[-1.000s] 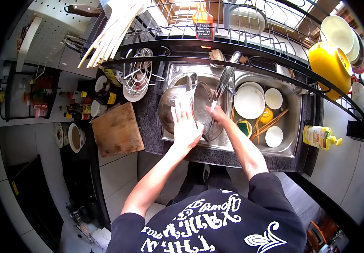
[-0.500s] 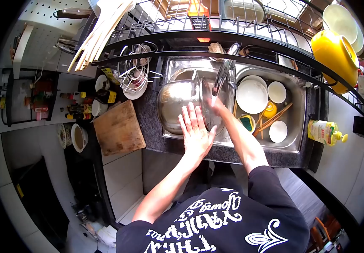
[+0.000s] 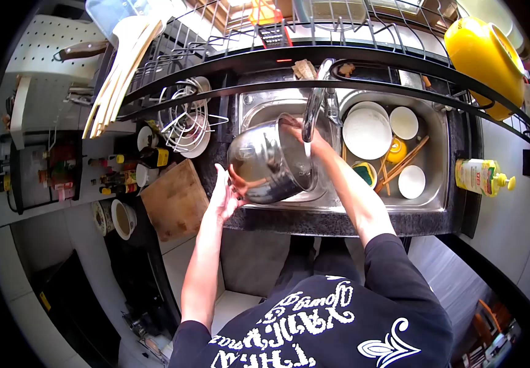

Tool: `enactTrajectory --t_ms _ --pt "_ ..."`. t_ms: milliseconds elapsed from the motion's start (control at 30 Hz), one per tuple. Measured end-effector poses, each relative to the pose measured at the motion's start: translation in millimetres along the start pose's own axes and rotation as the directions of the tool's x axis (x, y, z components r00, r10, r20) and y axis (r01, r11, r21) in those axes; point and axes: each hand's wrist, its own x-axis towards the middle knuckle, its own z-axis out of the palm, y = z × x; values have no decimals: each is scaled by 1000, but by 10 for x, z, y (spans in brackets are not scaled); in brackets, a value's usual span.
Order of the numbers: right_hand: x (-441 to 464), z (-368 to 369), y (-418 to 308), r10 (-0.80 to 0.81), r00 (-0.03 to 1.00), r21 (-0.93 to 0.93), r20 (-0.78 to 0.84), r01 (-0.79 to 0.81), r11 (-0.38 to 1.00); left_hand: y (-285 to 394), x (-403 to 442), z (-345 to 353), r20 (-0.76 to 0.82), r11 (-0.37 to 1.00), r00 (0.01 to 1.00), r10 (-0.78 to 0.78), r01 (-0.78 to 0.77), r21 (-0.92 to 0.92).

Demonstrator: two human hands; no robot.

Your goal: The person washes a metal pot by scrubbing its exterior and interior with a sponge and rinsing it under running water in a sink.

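A shiny steel pot (image 3: 256, 162) is tipped on its side over the left sink basin (image 3: 259, 110), its mouth turned to the right. My left hand (image 3: 223, 197) cradles it at the lower left, thumb up and fingers under the base. At the pot's far rim is my right hand (image 3: 315, 142), partly hidden behind the faucet (image 3: 317, 107); its fingers appear to hold the rim. Water seems to run from the spout beside that hand.
In the right basin (image 3: 440, 184) lie white bowls (image 3: 366, 134), a small yellow bowl (image 3: 396, 150), chopsticks (image 3: 406, 164) and a sponge (image 3: 363, 175). A black dish rack (image 3: 375, 55) crosses above. A cutting board (image 3: 174, 199) stands left, a soap bottle (image 3: 480, 176) right.
My left hand has moved from the pot's upper side to its lower left. The pot has turned so its mouth shows more. My right hand stays near the rim.
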Motion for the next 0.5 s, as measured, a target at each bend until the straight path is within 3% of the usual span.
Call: enactTrajectory --t_ms 33,100,200,233,300,367,433,500 --pt "91 -32 41 5 997 11 77 -6 1000 -7 69 -62 82 998 995 -56 57 -13" --pt "176 -37 -18 -50 996 -281 72 68 957 -87 186 -140 250 986 956 -156 164 -14" --pt "216 -14 -303 -70 997 -556 30 75 828 -199 219 -34 236 983 960 -149 170 -69" --pt "176 6 -407 -209 975 -599 76 212 772 -214 200 42 240 979 960 -146 175 -106" --pt "74 75 -517 -231 969 -299 87 246 922 -226 177 89 225 980 964 -144 170 -100" --pt "-115 115 -852 -257 963 -91 81 264 960 -321 313 -43 249 975 952 -181 206 -80" --pt "-159 144 -932 -256 956 -233 145 284 930 -412 400 -112 267 968 939 -215 241 -68" --pt "-140 207 -832 -367 918 -325 152 397 858 -469 444 -125 197 974 957 -214 225 -34"
